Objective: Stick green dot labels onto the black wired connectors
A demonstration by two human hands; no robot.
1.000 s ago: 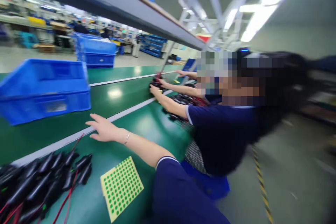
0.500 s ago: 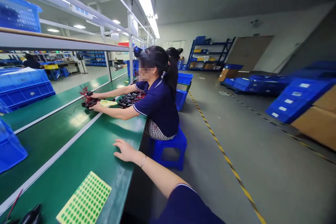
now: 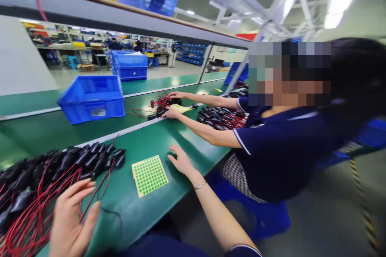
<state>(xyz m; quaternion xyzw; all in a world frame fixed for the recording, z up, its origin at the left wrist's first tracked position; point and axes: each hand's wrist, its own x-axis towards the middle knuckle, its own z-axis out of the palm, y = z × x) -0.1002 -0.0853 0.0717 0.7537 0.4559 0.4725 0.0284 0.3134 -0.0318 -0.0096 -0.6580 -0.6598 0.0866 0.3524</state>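
Observation:
My left hand [image 3: 74,213] is at the lower left with thumb and fingers apart, holding nothing, over red wires. Around it lies a pile of black-wrapped parts [image 3: 68,162] with long red wires [image 3: 36,217]. My right hand [image 3: 181,161], a thin bracelet on its wrist, is at the bench edge, fingers spread and nothing in it. Between my hands a pale yellow sheet of round green stickers [image 3: 150,176] lies flat on the green bench [image 3: 123,217]. The right hand is just right of the sheet, apart from it.
A co-worker [image 3: 271,144] sits at the right, both hands on a bundle of black parts and red wires [image 3: 161,104]. More such parts [image 3: 221,117] lie by that person's arms. A blue bin [image 3: 93,98] stands across the bench, beneath a shelf [image 3: 141,20] carrying another bin.
My view has swung left and down. My left hand and the wired pile have come into sight. The co-worker appears larger and further right. My right hand stays open.

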